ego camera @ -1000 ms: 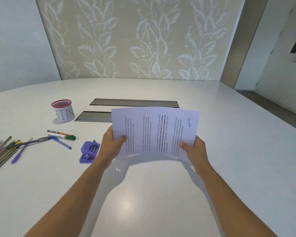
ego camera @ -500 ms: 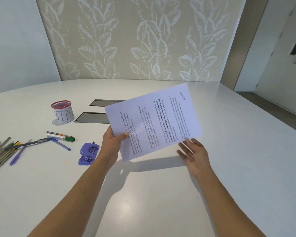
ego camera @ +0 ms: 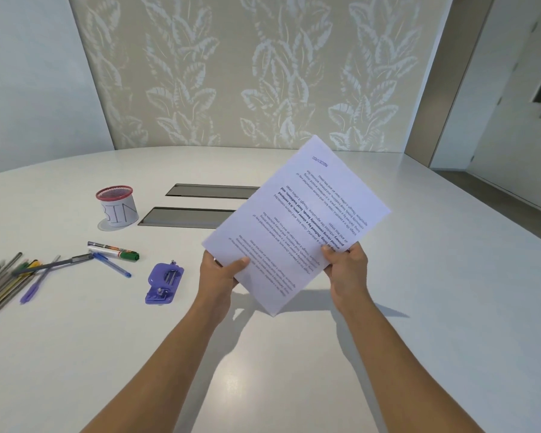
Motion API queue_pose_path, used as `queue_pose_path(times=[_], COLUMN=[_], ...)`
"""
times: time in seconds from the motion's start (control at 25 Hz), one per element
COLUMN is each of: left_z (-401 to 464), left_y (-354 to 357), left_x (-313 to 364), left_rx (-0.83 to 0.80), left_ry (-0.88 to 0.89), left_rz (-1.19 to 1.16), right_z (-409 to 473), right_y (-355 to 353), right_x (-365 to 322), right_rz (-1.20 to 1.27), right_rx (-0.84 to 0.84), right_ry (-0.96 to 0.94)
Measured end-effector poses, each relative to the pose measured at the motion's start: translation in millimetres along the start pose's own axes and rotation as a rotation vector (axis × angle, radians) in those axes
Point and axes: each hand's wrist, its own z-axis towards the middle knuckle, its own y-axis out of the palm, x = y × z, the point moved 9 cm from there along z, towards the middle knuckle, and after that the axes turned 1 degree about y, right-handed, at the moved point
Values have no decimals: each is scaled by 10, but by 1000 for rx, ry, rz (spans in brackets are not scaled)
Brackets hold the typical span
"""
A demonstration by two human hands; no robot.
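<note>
- Turning of the sheet of paper [ego camera: 297, 226] is what has just been done: a second ago it was held wide and level, and it is now slanted, with its far corner raised toward 1 o'clock and its near corner lowered toward 6 o'clock.
- The sheet is held clear above the desk [ego camera: 434, 307], mid-view, print side up and seen upside down.
- The left hand [ego camera: 221, 275] is closed on the 8 o'clock edge, thumb on top; that hold has been kept throughout.
- The right hand [ego camera: 347, 268], opened and off the paper half a second ago, has been closed again on the 4 o'clock edge, its fingers grasping the sheet.
- The regrip is judged to serve a rotation of the page, which may be meant for the small purple tool [ego camera: 164, 284] lying on the desk at 9 o'clock of the hands.
</note>
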Motion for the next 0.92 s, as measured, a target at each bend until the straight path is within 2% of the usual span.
queue_pose_path(times=[0.2,0.4,0.6,0.8,0.92], left_z=[147,278,316,276,195], left_y=[-254,26,466,503,391], left_x=[258,596,924,1074,789], left_rx=[43,-182,-287,-99,-18], left_ry=[1,60,169,332,301], left_rz=[21,298,233,218,280], right_z=[103,156,92,44,-45], right_y=[62,256,563,618,540], right_x=[-360,-654,-849,-889,-596], right_rz=[-204,-369,-487,-453,-489], right_rx=[-106,-229,-295,-217,-207], right_ry=[-66,-131,-260,-331,-292])
